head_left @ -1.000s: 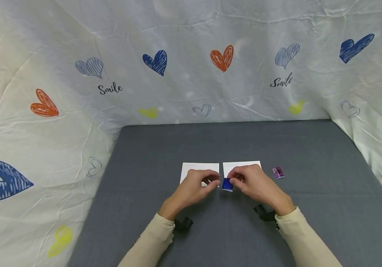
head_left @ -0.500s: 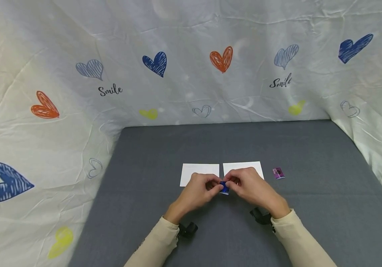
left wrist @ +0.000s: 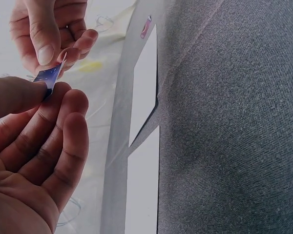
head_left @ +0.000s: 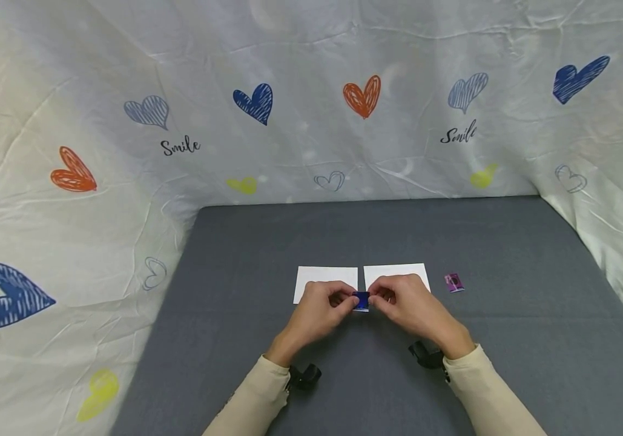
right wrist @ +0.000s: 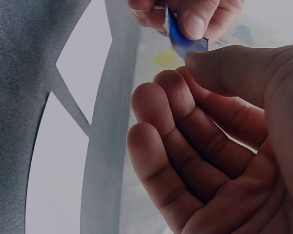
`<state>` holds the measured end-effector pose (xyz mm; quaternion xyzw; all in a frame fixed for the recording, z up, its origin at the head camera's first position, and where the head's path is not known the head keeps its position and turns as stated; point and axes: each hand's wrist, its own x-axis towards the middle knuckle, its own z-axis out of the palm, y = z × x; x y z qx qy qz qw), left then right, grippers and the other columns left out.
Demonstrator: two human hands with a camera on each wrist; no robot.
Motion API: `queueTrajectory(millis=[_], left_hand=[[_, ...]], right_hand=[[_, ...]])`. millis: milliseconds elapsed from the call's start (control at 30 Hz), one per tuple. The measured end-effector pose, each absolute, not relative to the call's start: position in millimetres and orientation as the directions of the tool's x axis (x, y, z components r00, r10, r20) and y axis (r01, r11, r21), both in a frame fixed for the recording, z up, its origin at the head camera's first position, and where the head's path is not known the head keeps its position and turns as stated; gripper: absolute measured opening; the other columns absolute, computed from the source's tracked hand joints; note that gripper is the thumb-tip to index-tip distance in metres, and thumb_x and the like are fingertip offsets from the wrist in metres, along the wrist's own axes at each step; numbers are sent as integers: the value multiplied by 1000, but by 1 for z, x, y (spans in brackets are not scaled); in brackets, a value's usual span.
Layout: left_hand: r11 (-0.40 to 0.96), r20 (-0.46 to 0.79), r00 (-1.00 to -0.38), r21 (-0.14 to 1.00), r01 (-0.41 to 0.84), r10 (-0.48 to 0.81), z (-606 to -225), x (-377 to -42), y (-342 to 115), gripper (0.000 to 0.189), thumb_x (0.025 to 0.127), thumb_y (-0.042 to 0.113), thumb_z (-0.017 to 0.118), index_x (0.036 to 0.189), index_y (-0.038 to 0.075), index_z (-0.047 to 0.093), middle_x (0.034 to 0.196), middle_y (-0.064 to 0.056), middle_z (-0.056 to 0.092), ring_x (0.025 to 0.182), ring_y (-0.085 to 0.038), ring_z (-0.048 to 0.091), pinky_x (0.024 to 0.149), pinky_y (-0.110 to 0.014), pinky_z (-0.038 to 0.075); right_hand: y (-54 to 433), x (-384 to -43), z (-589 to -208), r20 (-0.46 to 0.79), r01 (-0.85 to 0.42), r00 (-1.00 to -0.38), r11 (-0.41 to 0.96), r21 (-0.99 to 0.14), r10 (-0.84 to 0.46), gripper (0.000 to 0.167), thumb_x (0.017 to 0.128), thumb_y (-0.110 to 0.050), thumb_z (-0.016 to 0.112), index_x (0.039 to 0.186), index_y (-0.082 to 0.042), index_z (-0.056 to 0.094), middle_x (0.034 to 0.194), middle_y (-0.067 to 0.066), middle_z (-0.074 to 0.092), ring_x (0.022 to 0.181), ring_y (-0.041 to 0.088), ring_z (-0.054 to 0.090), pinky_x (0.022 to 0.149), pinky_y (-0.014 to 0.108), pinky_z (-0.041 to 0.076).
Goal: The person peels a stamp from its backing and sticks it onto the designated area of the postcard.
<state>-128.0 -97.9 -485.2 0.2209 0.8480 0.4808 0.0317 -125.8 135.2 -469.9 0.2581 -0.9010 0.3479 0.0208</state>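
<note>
Between the two hands is a small glossy blue card (head_left: 362, 301), thin, with a white lower edge. My left hand (head_left: 320, 310) pinches its left side between thumb and fingertips. At the opposite side, my right hand (head_left: 413, 306) pinches it with thumb and forefinger. In the left wrist view the card (left wrist: 51, 76) looks slightly bent, and the left hand's other fingers are loosely curled below it. The right wrist view shows the same card (right wrist: 178, 40) at the right thumb's tip, above the table. Part of its surface is hidden behind the thumbs.
Two white paper sheets, a left one (head_left: 311, 280) and a right one (head_left: 398, 272), lie side by side with a narrow gap, just beyond the hands. A small purple printed card (head_left: 454, 282) lies to their right on the grey table (head_left: 311, 236). A heart-print curtain (head_left: 300, 145) hangs behind.
The blue card has moved left from near the right sheet's lower corner to between the hands. The left hand, earlier apart from it, now pinches it too.
</note>
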Motion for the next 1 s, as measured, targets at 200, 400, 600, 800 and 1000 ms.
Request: queueTrajectory(millis=[200, 400, 600, 800, 1000], left_hand=[[406, 138, -906, 860, 310, 399, -484, -127, -98, 5, 99, 6, 78, 101, 4, 82, 85, -4, 80, 73, -21, 78, 68, -22, 59], [387, 118, -911, 878, 282, 396, -486, -126, -97, 6, 100, 5, 77, 102, 3, 82, 85, -7, 81, 76, -28, 80, 68, -21, 59], [395, 116, -916, 876, 276, 383, -488, -126, -96, 6, 99, 6, 77, 102, 3, 82, 85, -6, 81, 75, -26, 80, 67, -21, 59], [423, 133, -922, 858, 291, 364, -489, -126, -94, 5, 99, 7, 77, 102, 5, 81, 84, -3, 80, 71, -12, 75, 67, -21, 58], [437, 148, -926, 848, 299, 347, -489, -125, -93, 5, 98, 7, 77, 100, 6, 81, 84, -2, 79, 69, -3, 70, 67, -22, 59]], right_hand=[[134, -125, -472, 201, -459, -873, 610, -646, -444, 4, 100, -15, 78, 96, -15, 80, 82, -11, 73, 72, -2, 61, 70, 25, 55], [134, -123, -475, 179, -438, -879, 599, -670, -443, 6, 101, -15, 77, 96, -16, 80, 83, -11, 73, 73, -2, 62, 71, 25, 56], [133, -122, -478, 182, -436, -879, 589, -681, -440, 7, 102, -15, 76, 96, -17, 79, 83, -11, 73, 72, -1, 62, 70, 25, 55], [133, -123, -478, 197, -442, -878, 582, -682, -436, 7, 102, -14, 76, 96, -17, 80, 83, -11, 73, 72, -1, 62, 70, 25, 55], [133, -122, -478, 201, -443, -877, 576, -687, -436, 8, 101, -13, 76, 96, -18, 79, 83, -11, 73, 72, -1, 61, 69, 25, 55]])
